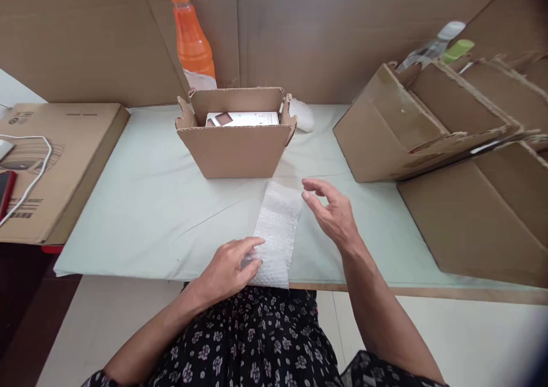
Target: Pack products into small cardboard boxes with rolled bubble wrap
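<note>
A strip of bubble wrap (278, 227) lies flat on the table, running from its front edge toward an open cardboard box (240, 150). At the strip's lower left side is my left hand (233, 264), fingers apart, with fingertips over or touching the wrap. My right hand (331, 210) hovers by the strip's upper right corner, fingers curved and apart, with nothing in it. Inside the cardboard box stands a white carton (248, 119) with a brown square printed on it; its lower part is hidden.
Behind the box are an orange bottle (194, 44) and a whitish wrapped bundle (302, 116). Several cardboard boxes (385, 124) crowd the right side, with bottle tops behind them. A flat carton (81, 176) with a white cable (36, 178) lies at left. Cardboard panels (325, 39) wall the back.
</note>
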